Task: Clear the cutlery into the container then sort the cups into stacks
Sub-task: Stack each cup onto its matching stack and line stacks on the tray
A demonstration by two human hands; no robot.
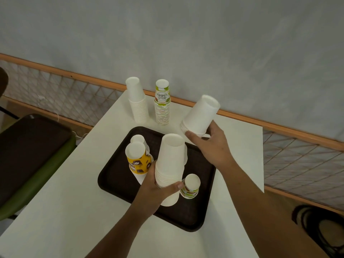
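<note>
My left hand grips a tall stack of upside-down white cups above the dark tray. My right hand holds a short stack of large white cups by its rim, tilted, over the table right of the tray. On the tray stand a yellow coffee-print cup stack, a white cup behind it, and a small green-patterned cup. At the table's back stand a white cup stack and a "Hello Summer" cup stack. No cutlery or container shows.
The white table runs to a wall with a wooden rail and mesh. A dark tray on a green seat sits at the left. Black cables lie on the floor at the right.
</note>
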